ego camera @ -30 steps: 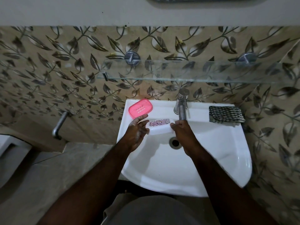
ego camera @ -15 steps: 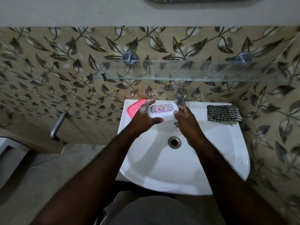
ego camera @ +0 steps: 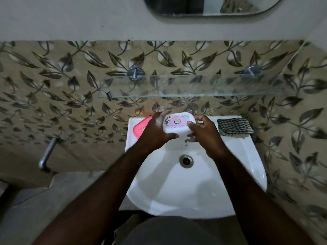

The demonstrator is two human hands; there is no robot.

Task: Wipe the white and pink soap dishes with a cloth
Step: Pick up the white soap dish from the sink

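The white dish (ego camera: 178, 123) is held above the back rim of the sink (ego camera: 235, 174), the left grip (ego camera: 155, 132) curled round one end and the right grip (ego camera: 205, 134) pinching the other. The pink dish (ego camera: 140, 127) lies just left of the left grip. The cloth (ego camera: 234, 126), seemingly folded, lies right of the right grip.

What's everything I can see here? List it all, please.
white soap dish: one, white, patterned lid, held above the sink
pink soap dish: one, pink, sink's back left rim
cloth: one, striped, sink's back right rim
sink: one, white, below the hands
drain: one, metal, sink's middle
tap: one, metal, mostly hidden behind the white soap dish
glass shelf: one, clear, wall above
mirror: one, reflective, top edge
metal bar: one, silver, left wall
left hand: one, grips the white soap dish's left end
right hand: one, grips its right end
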